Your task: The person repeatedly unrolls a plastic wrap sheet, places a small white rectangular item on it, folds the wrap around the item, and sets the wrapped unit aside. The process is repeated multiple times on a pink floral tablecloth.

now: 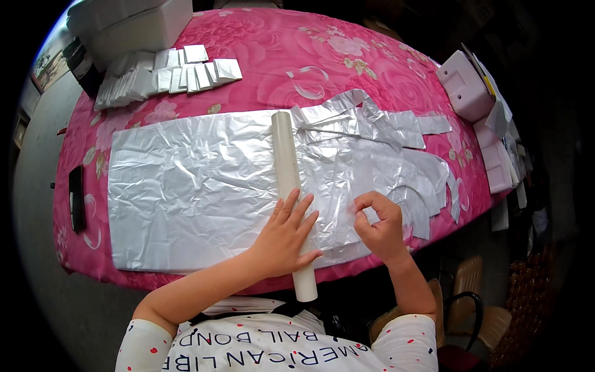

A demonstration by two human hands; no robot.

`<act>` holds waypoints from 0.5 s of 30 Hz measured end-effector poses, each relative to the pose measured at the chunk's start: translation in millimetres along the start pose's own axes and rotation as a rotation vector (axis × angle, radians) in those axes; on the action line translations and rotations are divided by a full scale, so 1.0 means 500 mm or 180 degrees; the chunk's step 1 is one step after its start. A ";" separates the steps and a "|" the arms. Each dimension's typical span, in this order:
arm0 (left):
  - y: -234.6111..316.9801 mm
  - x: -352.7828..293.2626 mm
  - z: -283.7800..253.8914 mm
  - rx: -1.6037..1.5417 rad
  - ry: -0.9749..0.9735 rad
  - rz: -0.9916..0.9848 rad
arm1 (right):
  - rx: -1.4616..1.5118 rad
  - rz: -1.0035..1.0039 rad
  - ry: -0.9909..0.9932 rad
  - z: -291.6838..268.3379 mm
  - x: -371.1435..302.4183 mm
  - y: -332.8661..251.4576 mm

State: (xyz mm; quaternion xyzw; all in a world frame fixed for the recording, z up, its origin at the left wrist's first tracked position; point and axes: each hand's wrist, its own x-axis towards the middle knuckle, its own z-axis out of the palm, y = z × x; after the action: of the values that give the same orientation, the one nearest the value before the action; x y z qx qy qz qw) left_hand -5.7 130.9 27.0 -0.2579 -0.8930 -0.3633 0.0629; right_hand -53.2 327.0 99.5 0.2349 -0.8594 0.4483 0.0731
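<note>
Thin, shiny whitish plastic sheets (186,180), looking like disposable aprons with straps and loops at the right end, lie spread across the table. A pale tube (284,146) rests across them, pointing from far to near, its near end jutting past the table edge. My left hand (282,239) lies on the tube's near half with the fingers spread. Over the plastic to the right of the tube, my right hand (379,226) is closed, thumb and forefinger curled together. Whether film is pinched between those fingertips cannot be made out.
Several folded plastic packets (198,75) lie at the back left before a white foam box (133,28). A dark phone (77,198) is near the left edge of the pink flowered tablecloth (248,46). Pale foam boxes (465,87) stand along the right edge; a chair (468,285) is beyond the near right.
</note>
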 end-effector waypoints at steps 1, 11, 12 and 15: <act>-0.010 -0.005 0.002 -0.0532 0.0211 -0.0025 | 0.0140 -0.0008 -0.0301 0.029 -0.009 -0.024; -0.125 -0.082 -0.189 -0.3403 -0.0307 -0.2731 | 0.0431 -0.1124 -0.1663 0.141 -0.061 -0.095; -0.162 -0.118 -0.225 -0.3181 -0.0324 -0.2739 | 0.0211 -0.1116 -0.1413 0.131 -0.066 -0.100; -0.244 -0.222 -0.344 -0.2747 -0.0100 -0.3135 | -0.0625 -0.0967 -0.0673 0.104 -0.094 -0.087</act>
State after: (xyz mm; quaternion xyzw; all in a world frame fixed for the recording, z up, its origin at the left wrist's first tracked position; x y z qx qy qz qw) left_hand 14.6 -106.0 43.7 0.1740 -0.6815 -0.6715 -0.2331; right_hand 13.1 279.9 85.4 0.3993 -0.8565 0.3190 0.0718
